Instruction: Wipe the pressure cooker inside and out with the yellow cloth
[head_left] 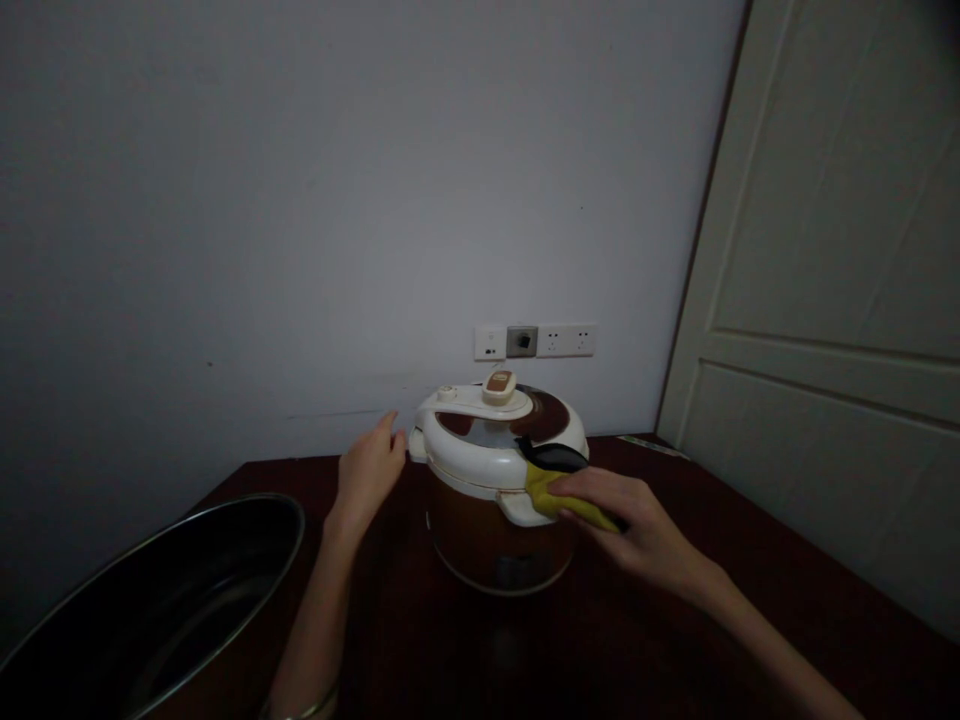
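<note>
A brown and white electric pressure cooker [491, 480] stands on a dark red-brown table [465, 640], its lid closed. My right hand [637, 525] is closed on a yellow and black cloth [559, 480] and presses it against the right side of the lid's white rim. My left hand [369, 470] is at the cooker's left side, fingers stretched out, with the fingertips close to the lid's left handle tab; I cannot tell whether they touch it.
A large dark metal basin [157, 600] sits at the table's front left. A wall socket strip [534, 341] is on the grey wall behind the cooker. A white panelled door [840, 300] stands to the right.
</note>
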